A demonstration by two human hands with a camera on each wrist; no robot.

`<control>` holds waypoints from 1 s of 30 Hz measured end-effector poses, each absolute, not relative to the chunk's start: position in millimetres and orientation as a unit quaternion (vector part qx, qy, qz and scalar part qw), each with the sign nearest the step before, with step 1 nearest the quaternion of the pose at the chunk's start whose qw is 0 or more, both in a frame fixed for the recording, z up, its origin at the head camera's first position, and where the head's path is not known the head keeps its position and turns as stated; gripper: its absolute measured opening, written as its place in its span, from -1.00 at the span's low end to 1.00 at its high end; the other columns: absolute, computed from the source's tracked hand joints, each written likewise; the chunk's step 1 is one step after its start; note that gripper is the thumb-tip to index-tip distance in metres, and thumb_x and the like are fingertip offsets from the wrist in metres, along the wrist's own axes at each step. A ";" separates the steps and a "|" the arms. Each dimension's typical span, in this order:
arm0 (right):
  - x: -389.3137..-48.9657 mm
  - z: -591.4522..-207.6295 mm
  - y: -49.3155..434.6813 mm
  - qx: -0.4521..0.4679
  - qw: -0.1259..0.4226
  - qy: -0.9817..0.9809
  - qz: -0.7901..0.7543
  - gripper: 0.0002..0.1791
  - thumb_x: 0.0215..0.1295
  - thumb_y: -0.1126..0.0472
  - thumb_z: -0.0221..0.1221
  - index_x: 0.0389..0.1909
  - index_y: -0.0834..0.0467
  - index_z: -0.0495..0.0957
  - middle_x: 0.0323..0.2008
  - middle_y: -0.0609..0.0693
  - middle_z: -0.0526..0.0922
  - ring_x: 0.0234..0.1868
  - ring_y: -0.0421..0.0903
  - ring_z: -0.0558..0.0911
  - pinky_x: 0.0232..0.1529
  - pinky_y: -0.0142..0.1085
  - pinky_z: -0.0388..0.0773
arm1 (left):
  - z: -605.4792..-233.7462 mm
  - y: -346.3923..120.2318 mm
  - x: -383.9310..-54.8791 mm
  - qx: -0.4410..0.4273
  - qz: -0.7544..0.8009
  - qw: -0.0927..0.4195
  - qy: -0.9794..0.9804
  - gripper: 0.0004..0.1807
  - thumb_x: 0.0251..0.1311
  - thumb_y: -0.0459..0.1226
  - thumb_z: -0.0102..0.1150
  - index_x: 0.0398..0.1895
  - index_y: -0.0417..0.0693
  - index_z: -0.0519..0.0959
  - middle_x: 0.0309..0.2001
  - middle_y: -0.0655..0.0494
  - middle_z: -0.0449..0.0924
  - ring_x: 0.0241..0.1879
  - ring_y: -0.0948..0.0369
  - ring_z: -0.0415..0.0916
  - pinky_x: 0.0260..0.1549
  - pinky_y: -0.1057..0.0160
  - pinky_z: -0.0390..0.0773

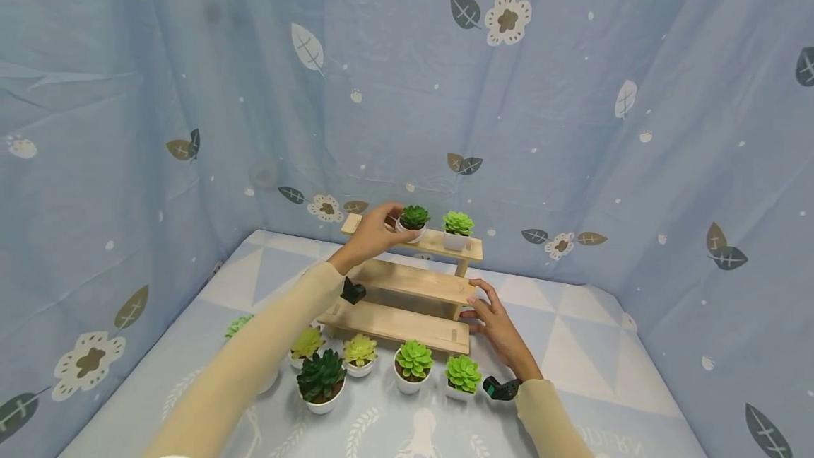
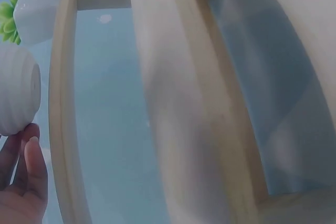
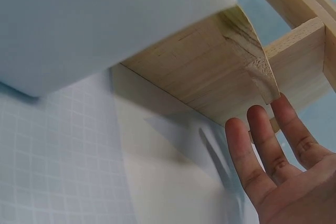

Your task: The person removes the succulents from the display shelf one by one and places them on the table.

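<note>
A small dark green succulent in a white pot point(image 1: 413, 222) is held by my left hand point(image 1: 376, 232) at the top tier of the wooden stepped shelf point(image 1: 400, 325). In the left wrist view the pot's ribbed white side point(image 2: 18, 90) shows with fingertips against it; whether its base touches the plank I cannot tell. To its right stands a light green succulent in a white pot point(image 1: 456, 230) on that tier. My right hand point(image 1: 499, 327) is at the right end of the middle tier. Its fingers point(image 3: 268, 142) are extended, one at the plank's edge.
In front of the shelf stand several potted succulents: a large dark green one point(image 1: 321, 380), yellow-green ones point(image 1: 360, 353), and bright green ones point(image 1: 413, 365), point(image 1: 462, 376). Another plant point(image 1: 238, 326) is partly behind my left arm. A patterned blue curtain point(image 1: 407, 90) hangs behind.
</note>
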State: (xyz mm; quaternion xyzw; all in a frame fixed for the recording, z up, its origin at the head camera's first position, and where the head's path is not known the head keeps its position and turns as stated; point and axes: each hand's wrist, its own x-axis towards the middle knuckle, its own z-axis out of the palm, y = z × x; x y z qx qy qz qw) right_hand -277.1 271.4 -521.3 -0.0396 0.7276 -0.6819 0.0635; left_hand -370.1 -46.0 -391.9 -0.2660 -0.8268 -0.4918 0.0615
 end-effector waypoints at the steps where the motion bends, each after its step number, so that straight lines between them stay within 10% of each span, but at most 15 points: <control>1: -277.0 -521.4 271.5 -0.040 0.063 0.728 -0.681 -0.39 0.53 -0.17 0.14 0.49 -0.27 0.19 0.31 0.26 0.41 0.19 0.32 0.54 0.00 0.02 0.62 | -391.9 -46.3 -369.1 -0.268 -0.492 0.063 -0.826 -0.23 0.21 0.10 0.44 0.39 -0.05 0.44 0.18 0.07 0.51 0.02 0.14 0.52 -0.05 0.07 0.61; 30: -275.8 -521.0 271.9 -0.047 0.063 0.722 -0.687 -0.42 0.56 -0.15 0.11 0.49 -0.27 0.20 0.25 0.24 0.45 0.19 0.35 0.54 0.02 0.06 0.61 | -394.9 -63.4 -331.3 -0.281 -0.495 0.067 -0.819 -0.27 0.18 0.05 0.49 0.33 -0.08 0.48 0.12 0.02 0.52 -0.01 0.04 0.54 -0.06 0.10 0.60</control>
